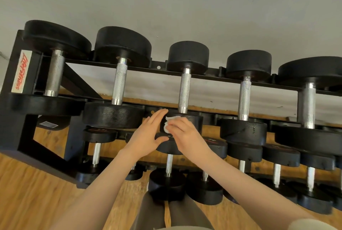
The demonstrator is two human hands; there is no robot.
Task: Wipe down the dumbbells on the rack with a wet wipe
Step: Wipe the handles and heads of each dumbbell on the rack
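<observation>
left hand (pixel 148 133) flat, fingers straight; right hand (pixel 182 133) fingers curled, pinching.

White wet wipe (pixel 169 124) crumpled against black dumbbell (pixel 182 98), apparently touching.

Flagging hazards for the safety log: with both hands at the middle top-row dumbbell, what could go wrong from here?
1. The left hand lies flat in the narrow gap between the black round middle dumbbell head and the larger neighbouring dumbbell head; if either rolls, fingers could get pinched.
2. The right hand presses only a small crumpled white wet wipe, which may slip and leave patches unwiped.
</observation>
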